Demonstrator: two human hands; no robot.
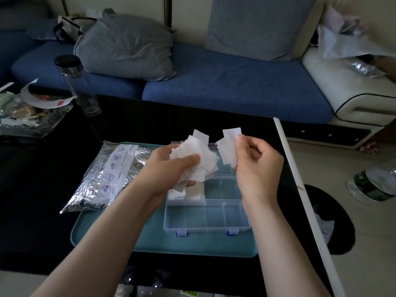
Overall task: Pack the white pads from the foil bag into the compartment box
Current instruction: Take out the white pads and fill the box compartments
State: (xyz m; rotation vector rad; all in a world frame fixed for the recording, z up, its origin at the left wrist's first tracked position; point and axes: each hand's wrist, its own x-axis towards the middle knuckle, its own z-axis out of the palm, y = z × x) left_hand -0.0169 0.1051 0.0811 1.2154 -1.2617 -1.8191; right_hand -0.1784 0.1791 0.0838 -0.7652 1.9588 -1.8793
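Your left hand [169,168] grips a loose, fanned bunch of white pads [198,153]. The thumb is curled across the front of them and the fingers are wrapped underneath. Your right hand [257,168] pinches a few separate pads [229,146] between the thumb and curled fingers and holds them upright. They sit just beside the bunch, at about the same height; you cannot tell whether the two lots touch.

Directly below both hands lies the clear box [206,219] with its lid folded back on the far side and its blue latches toward your wrists. Under the fingertips of your left hand, one compartment already holds a flat stack of pads [186,192].

The foil bag [107,174] lies flat just outside your left wrist, partly on the teal tray [102,236] and partly hanging off its left edge. The tray carries the box too and rests on the black table [38,189]. Well beyond your left hand, a clear bottle [79,86] with a black cap stands upright near the table's far edge.
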